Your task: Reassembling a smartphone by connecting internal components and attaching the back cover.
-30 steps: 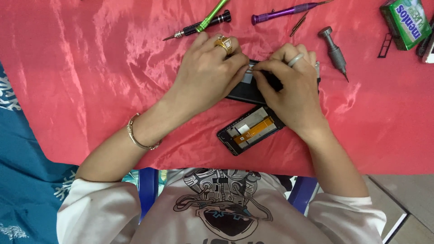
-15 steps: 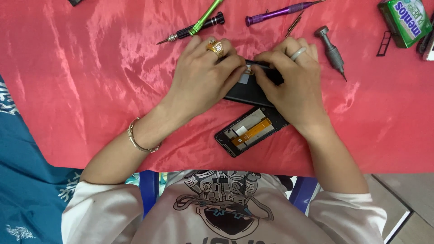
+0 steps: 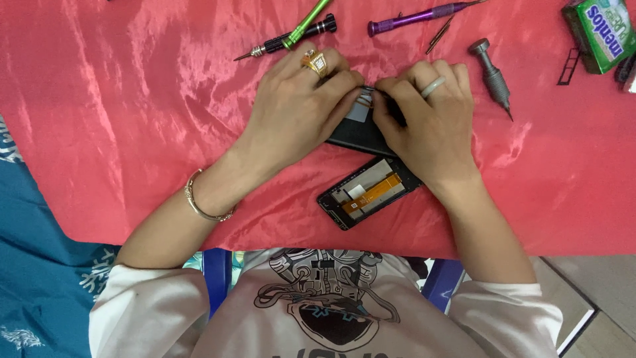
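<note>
Both hands, left hand (image 3: 298,109) and right hand (image 3: 430,119), had closed their grip on the thin, stiff, probably fragile black phone body (image 3: 358,136), edge-held at twelve o'clock from the opened screen frame (image 3: 369,192).

**Red cloth, crowded far edge**

The surface (image 3: 132,119) wears a shiny red cloth. On it lie a black screwdriver (image 3: 288,41), a green tool (image 3: 306,21), a purple screwdriver (image 3: 421,14), a grey driver (image 3: 491,74), a green packet (image 3: 604,32) — and two dark phone parts, one open-faced (image 3: 369,192), one under the hands (image 3: 358,132).
</note>
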